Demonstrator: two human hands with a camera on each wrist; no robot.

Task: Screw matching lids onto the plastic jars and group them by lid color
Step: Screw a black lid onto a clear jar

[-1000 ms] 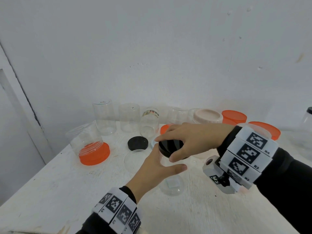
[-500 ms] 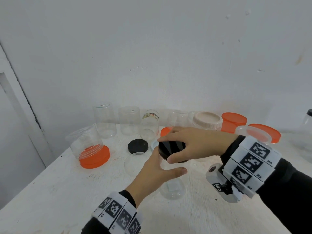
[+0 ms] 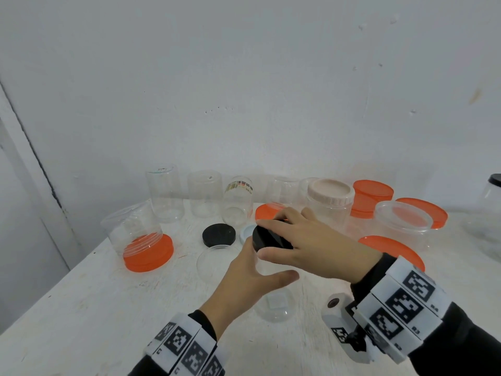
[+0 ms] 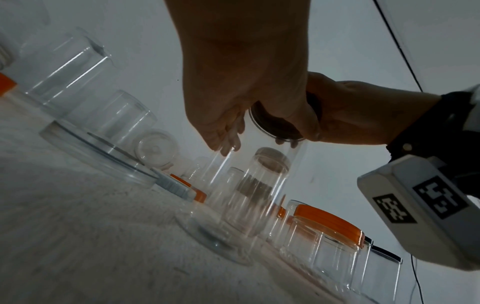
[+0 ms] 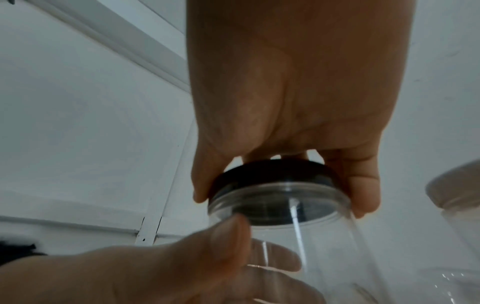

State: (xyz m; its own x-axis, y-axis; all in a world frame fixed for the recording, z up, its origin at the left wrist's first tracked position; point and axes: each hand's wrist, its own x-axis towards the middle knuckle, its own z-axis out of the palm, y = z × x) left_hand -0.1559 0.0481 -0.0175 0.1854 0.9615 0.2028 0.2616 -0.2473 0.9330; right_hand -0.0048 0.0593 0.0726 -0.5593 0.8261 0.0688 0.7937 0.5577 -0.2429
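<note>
A clear plastic jar (image 3: 276, 302) stands upright on the white table (image 3: 81, 308) in front of me. My left hand (image 3: 252, 270) wraps around its upper wall. My right hand (image 3: 306, 240) grips the black lid (image 3: 269, 238) from above, thumb and fingers curled round the rim. In the right wrist view the black lid (image 5: 272, 176) sits on the clear jar's mouth (image 5: 280, 207). The left wrist view shows the same jar (image 4: 246, 195) from the side, with the lid's underside (image 4: 275, 123) under my right palm.
A second black lid (image 3: 219, 234) and a pale blue lid (image 3: 248, 233) lie behind the jar. An orange-lidded jar (image 3: 141, 237) stands inverted at left. Several clear open jars line the wall. A beige-lidded jar (image 3: 329, 202) and orange lids (image 3: 372, 196) crowd the right.
My right hand has turned slightly on the black lid, and its wrist has dropped lower and to the right. The left hand stays round the jar.
</note>
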